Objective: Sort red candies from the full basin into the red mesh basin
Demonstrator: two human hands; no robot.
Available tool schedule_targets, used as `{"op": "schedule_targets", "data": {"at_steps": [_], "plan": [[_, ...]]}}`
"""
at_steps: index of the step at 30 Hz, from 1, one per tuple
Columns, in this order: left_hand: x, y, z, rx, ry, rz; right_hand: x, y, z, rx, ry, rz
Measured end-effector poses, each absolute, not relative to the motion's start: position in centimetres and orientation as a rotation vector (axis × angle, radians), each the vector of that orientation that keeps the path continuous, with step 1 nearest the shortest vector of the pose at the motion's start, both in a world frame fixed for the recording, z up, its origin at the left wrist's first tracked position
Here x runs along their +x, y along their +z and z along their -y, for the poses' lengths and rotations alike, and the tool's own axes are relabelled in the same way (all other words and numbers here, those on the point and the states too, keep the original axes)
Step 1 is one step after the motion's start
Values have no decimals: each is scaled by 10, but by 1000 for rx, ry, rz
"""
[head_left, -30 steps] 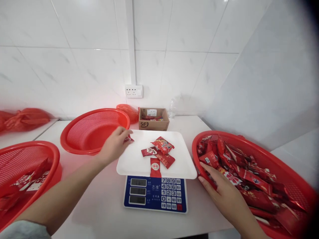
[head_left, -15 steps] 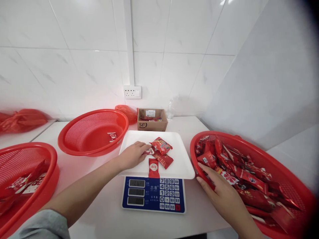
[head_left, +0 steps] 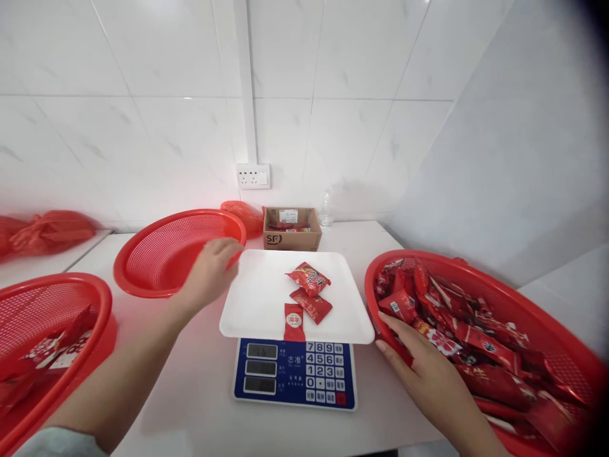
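My left hand (head_left: 212, 270), smeared by motion, is over the right rim of the back-left red plastic basket (head_left: 143, 244). Its fingers are curled round a small red-and-white snack packet, now mostly hidden. On the white tray (head_left: 257, 292) of a blue digital scale (head_left: 295, 397) lie a puffed red packet (head_left: 309, 278), a flat red packet (head_left: 311, 306) and a small red packet (head_left: 294, 322) at the front edge. My right hand (head_left: 423, 355) straddles the near rim of the right red basket (head_left: 504, 295), thumb outside and fingers inside, beside several red snack packets (head_left: 480, 343).
Another red basket (head_left: 102, 295) with a few packets stands at the left edge. Behind the scale are a cardboard box (head_left: 292, 239), a red plastic bag (head_left: 250, 216) and a clear bottle (head_left: 326, 209). Red bags (head_left: 52, 231) lie at far left by the tiled wall.
My left hand has lifted the small red-and-white packet off the tray and moved left to the back-left basket. My right hand stays at the right basket's rim.
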State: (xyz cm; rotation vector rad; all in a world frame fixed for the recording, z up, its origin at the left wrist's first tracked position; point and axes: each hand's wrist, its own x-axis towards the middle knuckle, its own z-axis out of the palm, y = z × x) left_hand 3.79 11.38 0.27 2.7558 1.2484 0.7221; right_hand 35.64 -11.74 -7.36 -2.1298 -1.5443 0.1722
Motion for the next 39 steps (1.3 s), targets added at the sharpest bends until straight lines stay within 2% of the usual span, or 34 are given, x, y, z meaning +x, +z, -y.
{"op": "schedule_targets", "data": {"at_steps": [4, 7, 15, 21, 29, 32, 39], "plan": [[69, -8, -80, 2825, 244, -374, 356, -73, 116, -2134, 188, 1537], [89, -10, -69, 2754, -28, -85, 355, -70, 117, -2155, 207, 1533], [95, -9, -72, 2852, 16, -266, 353, -68, 116, -2168, 246, 1509], [75, -13, -75, 2902, 112, -761, 356, -73, 117, -2148, 211, 1534], [28, 13, -129, 2693, 512, -1611, 356, -75, 118, -2142, 175, 1559], [32, 9, -133, 2722, 511, -1499, 356, -74, 117, -2145, 174, 1566], [104, -14, -109, 2919, 69, -554, 354, -72, 117, -2165, 158, 1567]]}}
